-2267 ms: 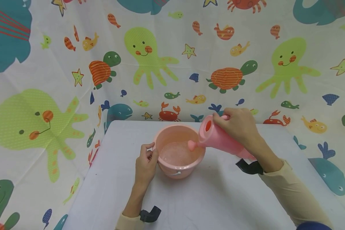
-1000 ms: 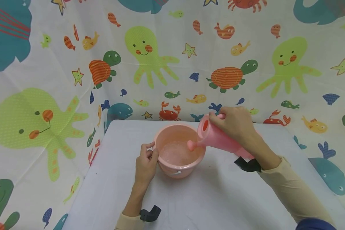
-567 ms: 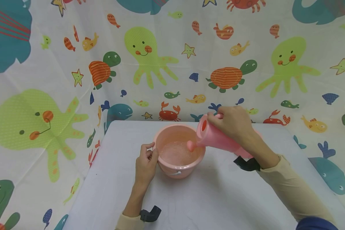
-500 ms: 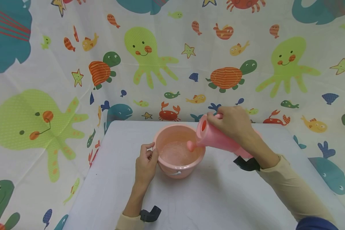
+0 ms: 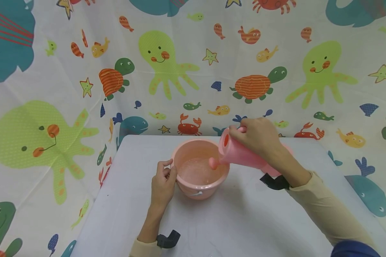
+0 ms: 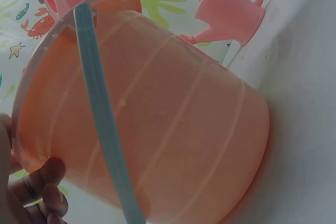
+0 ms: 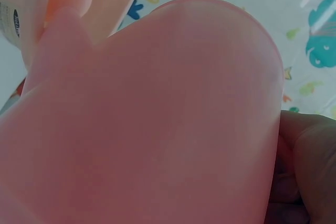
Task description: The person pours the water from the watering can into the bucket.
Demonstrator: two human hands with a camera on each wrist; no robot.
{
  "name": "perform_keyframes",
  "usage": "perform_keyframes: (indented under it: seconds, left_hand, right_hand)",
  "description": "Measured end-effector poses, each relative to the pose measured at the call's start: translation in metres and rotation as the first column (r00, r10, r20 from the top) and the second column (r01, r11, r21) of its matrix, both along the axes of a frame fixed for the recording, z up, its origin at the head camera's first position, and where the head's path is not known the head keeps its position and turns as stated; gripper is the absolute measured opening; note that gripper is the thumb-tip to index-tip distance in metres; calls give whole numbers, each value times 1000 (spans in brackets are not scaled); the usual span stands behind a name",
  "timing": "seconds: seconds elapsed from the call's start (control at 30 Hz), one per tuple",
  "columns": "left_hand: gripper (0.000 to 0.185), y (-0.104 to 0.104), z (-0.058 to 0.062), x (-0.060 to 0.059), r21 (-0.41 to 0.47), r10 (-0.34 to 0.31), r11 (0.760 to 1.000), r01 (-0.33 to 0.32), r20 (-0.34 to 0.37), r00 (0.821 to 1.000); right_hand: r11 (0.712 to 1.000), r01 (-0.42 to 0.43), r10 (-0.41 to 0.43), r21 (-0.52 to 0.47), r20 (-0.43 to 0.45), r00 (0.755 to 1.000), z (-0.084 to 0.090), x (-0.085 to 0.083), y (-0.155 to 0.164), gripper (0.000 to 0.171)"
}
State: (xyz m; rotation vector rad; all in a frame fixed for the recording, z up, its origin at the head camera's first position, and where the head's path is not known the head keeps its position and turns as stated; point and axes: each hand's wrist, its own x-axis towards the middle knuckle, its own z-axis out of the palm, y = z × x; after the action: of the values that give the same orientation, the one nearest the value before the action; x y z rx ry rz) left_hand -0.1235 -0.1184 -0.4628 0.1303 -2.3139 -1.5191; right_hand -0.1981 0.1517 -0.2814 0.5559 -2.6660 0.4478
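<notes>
Head view: my left hand (image 5: pixel 162 185) is pinching the left side of a peach bucket (image 5: pixel 206 192) at its rim; the bucket is standing upright on the white table (image 5: pixel 125 200), and liquid (image 5: pixel 194 170) is lying inside. My right hand (image 5: pixel 260 137) is gripping a pink watering can (image 5: pixel 244 155) tilted, its rose (image 5: pixel 213 163) hanging at the bucket's mouth. Left wrist view: a second watering can (image 6: pixel 228 13) is standing beyond the bucket.

A pink watering can (image 5: pixel 242 153) tilts, its rounded spout within the rim of a peach bucket (image 5: pixel 209 192) upright on the tabletop (image 5: pixel 128 171).
</notes>
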Motion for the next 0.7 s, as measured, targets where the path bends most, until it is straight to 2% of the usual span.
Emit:
perform_keyframes:
  seconds: [0.7]
  left_hand:
    - [28,0,-3,-1,1,-1,1000,1,-13,1000]
  right_hand:
    - [998,-16,17,68,-16,1000,3,-2,-6,44]
